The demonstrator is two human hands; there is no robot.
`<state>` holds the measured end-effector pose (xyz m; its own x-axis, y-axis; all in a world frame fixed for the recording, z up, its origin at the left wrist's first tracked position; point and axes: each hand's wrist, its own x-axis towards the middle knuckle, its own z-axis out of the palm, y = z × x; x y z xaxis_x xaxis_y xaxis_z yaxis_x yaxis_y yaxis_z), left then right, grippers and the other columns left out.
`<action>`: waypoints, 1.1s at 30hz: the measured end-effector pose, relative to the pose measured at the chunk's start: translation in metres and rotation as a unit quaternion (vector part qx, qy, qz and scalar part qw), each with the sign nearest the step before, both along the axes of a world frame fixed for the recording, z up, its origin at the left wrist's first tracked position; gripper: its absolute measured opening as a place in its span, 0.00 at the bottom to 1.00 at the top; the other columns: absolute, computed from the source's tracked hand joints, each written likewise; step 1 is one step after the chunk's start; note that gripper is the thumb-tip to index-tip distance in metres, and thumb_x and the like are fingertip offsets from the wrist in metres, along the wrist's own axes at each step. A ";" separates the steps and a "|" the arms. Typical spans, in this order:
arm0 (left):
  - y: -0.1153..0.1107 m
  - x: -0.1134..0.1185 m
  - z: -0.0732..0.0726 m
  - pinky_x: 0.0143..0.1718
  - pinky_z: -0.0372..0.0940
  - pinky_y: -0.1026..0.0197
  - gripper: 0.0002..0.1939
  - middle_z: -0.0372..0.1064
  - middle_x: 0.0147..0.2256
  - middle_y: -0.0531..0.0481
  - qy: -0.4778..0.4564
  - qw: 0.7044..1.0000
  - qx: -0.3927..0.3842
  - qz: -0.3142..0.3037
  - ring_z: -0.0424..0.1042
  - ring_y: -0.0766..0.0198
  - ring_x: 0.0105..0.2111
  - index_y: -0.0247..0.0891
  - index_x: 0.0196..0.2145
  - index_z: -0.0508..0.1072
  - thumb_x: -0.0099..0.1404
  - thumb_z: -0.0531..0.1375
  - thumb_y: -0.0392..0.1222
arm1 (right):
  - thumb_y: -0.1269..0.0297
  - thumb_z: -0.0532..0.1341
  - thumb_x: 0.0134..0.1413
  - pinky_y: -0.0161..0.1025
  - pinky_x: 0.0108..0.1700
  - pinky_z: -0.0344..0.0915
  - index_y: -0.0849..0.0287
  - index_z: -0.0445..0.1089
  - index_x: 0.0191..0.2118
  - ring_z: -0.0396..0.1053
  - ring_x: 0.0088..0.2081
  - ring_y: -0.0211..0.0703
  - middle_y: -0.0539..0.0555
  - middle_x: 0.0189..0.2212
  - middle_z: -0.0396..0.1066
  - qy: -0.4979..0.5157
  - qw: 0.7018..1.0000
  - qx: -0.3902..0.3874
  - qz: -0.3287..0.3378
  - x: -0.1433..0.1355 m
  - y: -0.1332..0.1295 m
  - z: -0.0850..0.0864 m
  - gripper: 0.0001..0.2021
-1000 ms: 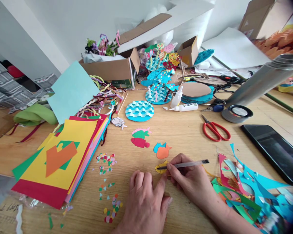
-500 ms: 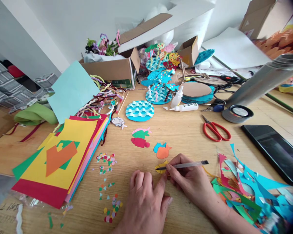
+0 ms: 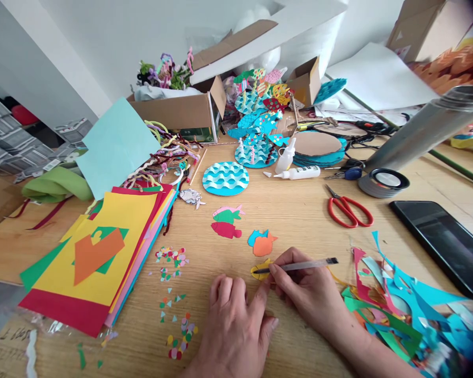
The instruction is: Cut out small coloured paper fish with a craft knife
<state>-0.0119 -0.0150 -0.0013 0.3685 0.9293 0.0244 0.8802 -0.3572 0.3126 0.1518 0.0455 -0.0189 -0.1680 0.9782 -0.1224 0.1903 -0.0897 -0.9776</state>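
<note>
A pen (image 3: 307, 264) lies pinched in my right hand (image 3: 311, 289), its tip on a small yellow paper fish (image 3: 261, 269). Dark lines show on the fish's front part; my fingers cover its rear. My left hand (image 3: 234, 320) rests palm down on the table, thumb apart, with the index fingertip at the fish's lower edge. Just beyond are an orange paper fish (image 3: 263, 245) overlapping a blue one (image 3: 255, 237). Farther back lie red (image 3: 224, 230), green (image 3: 226, 214) and pink (image 3: 220, 210) paper fish.
Red-handled scissors (image 3: 349, 210), a black phone (image 3: 441, 247) and paper scraps (image 3: 398, 304) lie on the right. Coloured sheets (image 3: 130, 262) are stacked left, beside paper confetti (image 3: 181, 336). A wavy blue disc (image 3: 225, 179), glue bottles (image 3: 299, 172) and a steel flask (image 3: 421, 131) stand farther back.
The pen and my right hand have shifted very slightly over the yellow fish. My left hand stays where it was.
</note>
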 end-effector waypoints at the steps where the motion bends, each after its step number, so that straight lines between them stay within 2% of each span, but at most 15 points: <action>1: 0.000 0.000 0.000 0.45 0.58 0.45 0.22 0.58 0.37 0.47 0.001 1.000 -0.001 0.000 0.58 0.52 0.39 0.46 0.60 0.63 0.71 0.55 0.50 | 0.49 0.60 0.58 0.30 0.15 0.55 0.56 0.64 0.27 0.57 0.14 0.33 0.46 0.15 0.64 -0.002 1.000 -0.001 0.000 0.000 0.000 0.000 0.17; 6: 0.000 0.000 0.000 0.45 0.58 0.45 0.23 0.58 0.37 0.47 -0.001 1.000 -0.002 0.003 0.59 0.53 0.39 0.46 0.60 0.63 0.70 0.56 0.50 | 0.47 0.60 0.57 0.31 0.15 0.55 0.56 0.64 0.27 0.58 0.15 0.34 0.46 0.15 0.64 0.006 1.000 -0.010 0.001 0.001 0.000 0.002 0.18; 17: 0.000 0.001 0.001 0.43 0.59 0.44 0.23 0.59 0.37 0.47 0.001 1.000 -0.003 0.006 0.59 0.52 0.39 0.46 0.60 0.63 0.70 0.56 0.51 | 0.53 0.61 0.59 0.30 0.16 0.55 0.56 0.64 0.28 0.58 0.16 0.33 0.46 0.17 0.64 0.014 1.000 -0.004 0.006 0.000 0.000 0.001 0.14; 33: 0.000 0.000 -0.002 0.44 0.58 0.44 0.24 0.58 0.37 0.48 -0.008 1.000 -0.002 0.001 0.58 0.52 0.39 0.47 0.62 0.60 0.70 0.55 0.50 | 0.53 0.60 0.59 0.30 0.17 0.55 0.56 0.64 0.28 0.58 0.17 0.33 0.46 0.18 0.65 0.006 1.000 0.004 0.004 0.000 -0.001 -0.002 0.14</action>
